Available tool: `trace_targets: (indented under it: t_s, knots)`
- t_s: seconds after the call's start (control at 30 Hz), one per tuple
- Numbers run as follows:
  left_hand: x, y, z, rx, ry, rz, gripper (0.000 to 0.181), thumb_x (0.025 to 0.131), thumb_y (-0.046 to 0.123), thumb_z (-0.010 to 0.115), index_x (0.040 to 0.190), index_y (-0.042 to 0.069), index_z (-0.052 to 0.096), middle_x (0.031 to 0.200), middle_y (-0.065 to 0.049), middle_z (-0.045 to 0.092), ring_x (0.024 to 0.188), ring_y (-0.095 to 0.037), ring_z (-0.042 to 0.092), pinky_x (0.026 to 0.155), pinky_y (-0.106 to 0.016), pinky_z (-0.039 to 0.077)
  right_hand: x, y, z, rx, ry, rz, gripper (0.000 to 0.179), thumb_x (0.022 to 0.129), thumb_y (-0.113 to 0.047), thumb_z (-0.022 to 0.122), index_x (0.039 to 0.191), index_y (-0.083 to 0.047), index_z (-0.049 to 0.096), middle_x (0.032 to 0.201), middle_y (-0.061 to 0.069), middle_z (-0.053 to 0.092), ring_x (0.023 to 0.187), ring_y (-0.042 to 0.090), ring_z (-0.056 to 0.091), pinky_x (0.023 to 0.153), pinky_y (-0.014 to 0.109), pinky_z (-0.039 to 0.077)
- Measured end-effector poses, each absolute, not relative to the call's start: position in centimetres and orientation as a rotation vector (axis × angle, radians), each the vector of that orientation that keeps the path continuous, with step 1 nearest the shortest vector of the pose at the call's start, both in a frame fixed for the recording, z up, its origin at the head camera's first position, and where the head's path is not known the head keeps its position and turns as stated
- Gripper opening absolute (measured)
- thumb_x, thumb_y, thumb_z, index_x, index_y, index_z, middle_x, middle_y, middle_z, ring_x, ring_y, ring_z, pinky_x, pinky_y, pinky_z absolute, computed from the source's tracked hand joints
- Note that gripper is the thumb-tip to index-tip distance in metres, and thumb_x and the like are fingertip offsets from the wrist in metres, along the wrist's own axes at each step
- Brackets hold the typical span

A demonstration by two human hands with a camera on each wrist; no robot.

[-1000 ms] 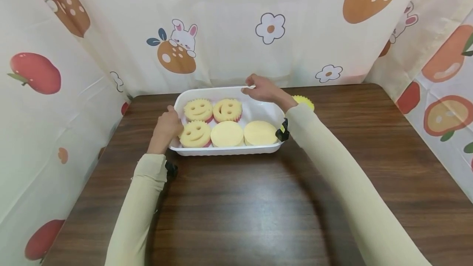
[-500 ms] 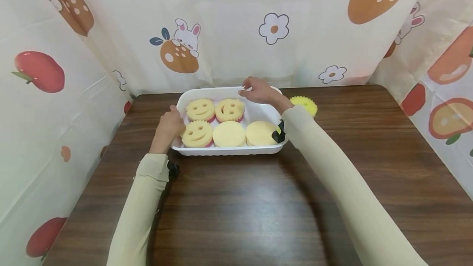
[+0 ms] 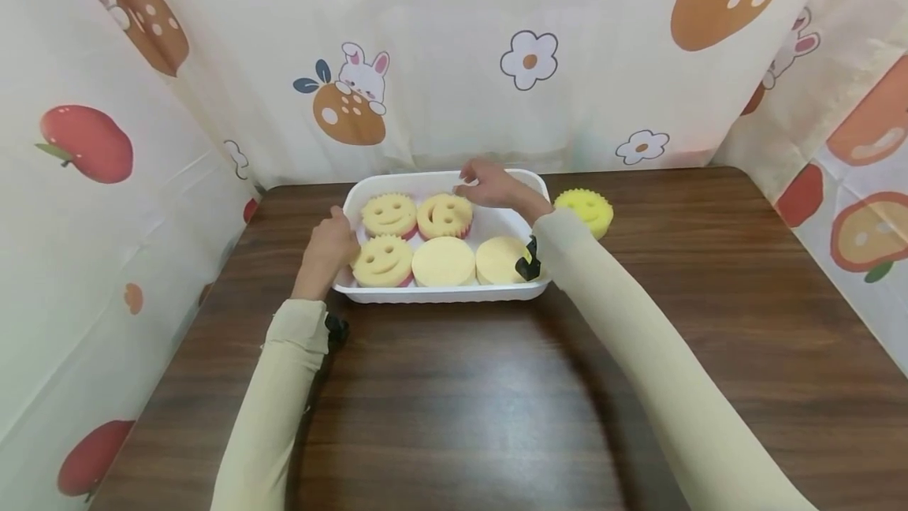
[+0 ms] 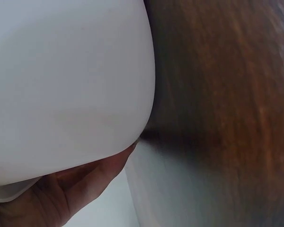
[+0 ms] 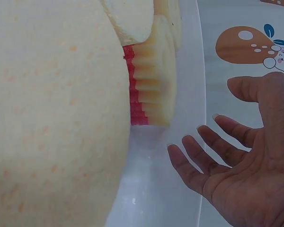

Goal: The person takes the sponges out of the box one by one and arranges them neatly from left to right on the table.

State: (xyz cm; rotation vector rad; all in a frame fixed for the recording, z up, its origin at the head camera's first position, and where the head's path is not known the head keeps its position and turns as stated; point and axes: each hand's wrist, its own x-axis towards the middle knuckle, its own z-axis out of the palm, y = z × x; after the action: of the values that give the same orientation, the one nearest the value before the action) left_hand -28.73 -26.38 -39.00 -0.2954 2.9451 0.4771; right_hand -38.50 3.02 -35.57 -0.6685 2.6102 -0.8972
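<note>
A white tray (image 3: 440,296) holds round sponges near the table's far edge. Three have smiling faces and jagged tops over a red-pink layer, such as the front-left smiley sponge (image 3: 383,261). Beside it lie two plain pale-yellow sponges (image 3: 444,262). My left hand (image 3: 328,249) grips the tray's left side; the left wrist view shows fingers (image 4: 92,187) against its white wall, the rest of the hold hidden. Over the tray's far part hovers my right hand (image 3: 493,184), fingers loosely bent and holding nothing. In the right wrist view, its fingertips overlap the tray wall (image 5: 187,90).
A bright yellow smiley sponge (image 3: 585,210) lies on the brown wooden table (image 3: 454,400) to the right of the tray, partly behind my right sleeve (image 3: 617,314). Printed cloth (image 3: 454,93) hangs along the back and both sides.
My right hand has moved slightly left and nearer, from over the tray's far rim to over its inside. More of the bright yellow sponge shows. The left hand stays at the tray's left side.
</note>
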Motion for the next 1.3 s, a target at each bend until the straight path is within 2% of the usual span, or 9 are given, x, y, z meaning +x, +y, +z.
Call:
trace_targets:
  t_s: [0.37,0.57,0.77,0.93,1.1,1.3]
  knots:
    - [-28.8,-26.5,-39.5,-0.292,2.959,0.482,0.068,0.099,0.017,0.038,0.151,-0.015,0.008,0.129,-0.041,0.051,0.122,-0.052,0.053,0.101,-0.059,0.047,-38.2,2.5,-36.7,-0.668,2.570,-0.819,0.059,0.097,-0.040,0.054,0.142,-0.004,0.042,0.148,0.018,0.048,0.138,0.034,0.045,0.116,0.045,0.037]
    - [-28.9,-26.5,-39.5,-0.292,2.958,0.478,0.066,0.098,0.014,0.040,0.150,-0.015,0.011,0.124,-0.038,0.055,0.113,-0.047,0.059,0.094,-0.056,0.051,-38.4,2.2,-37.2,-0.691,2.554,-0.786,0.061,0.097,-0.041,0.055,0.144,-0.004,0.041,0.148,0.019,0.048,0.139,0.034,0.044,0.116,0.045,0.036]
    - [-29.0,-26.3,-39.3,-0.313,2.942,0.492,0.069,0.100,0.016,0.040,0.152,-0.014,0.006,0.131,-0.040,0.050,0.124,-0.051,0.052,0.102,-0.058,0.047,-38.6,1.9,-37.7,-0.700,2.566,-0.729,0.066,0.097,-0.040,0.056,0.147,-0.001,0.038,0.148,0.020,0.047,0.139,0.034,0.044,0.116,0.045,0.036]
    - [-28.9,-26.2,-39.2,-0.311,2.956,0.477,0.068,0.099,0.015,0.040,0.151,-0.014,0.009,0.127,-0.038,0.054,0.119,-0.049,0.056,0.099,-0.057,0.049,-38.7,1.8,-38.0,-0.713,2.574,-0.708,0.070,0.097,-0.040,0.056,0.149,0.002,0.035,0.150,0.022,0.045,0.141,0.036,0.042,0.118,0.045,0.034]
    - [-28.9,-26.1,-39.3,-0.319,2.948,0.478,0.068,0.099,0.015,0.041,0.152,-0.013,0.009,0.126,-0.037,0.055,0.117,-0.047,0.058,0.098,-0.056,0.050,-38.9,1.8,-38.4,-0.707,2.576,-0.660,0.071,0.098,-0.043,0.053,0.149,0.003,0.036,0.152,0.022,0.044,0.142,0.036,0.041,0.120,0.046,0.031]
    - [-28.9,-26.3,-39.5,-0.321,2.970,0.469,0.062,0.099,0.016,0.040,0.149,-0.014,0.016,0.125,-0.037,0.055,0.117,-0.049,0.057,0.097,-0.057,0.050,-38.9,1.9,-38.6,-0.680,2.563,-0.651,0.067,0.098,-0.045,0.053,0.146,0.001,0.041,0.148,0.020,0.047,0.137,0.034,0.045,0.118,0.047,0.034]
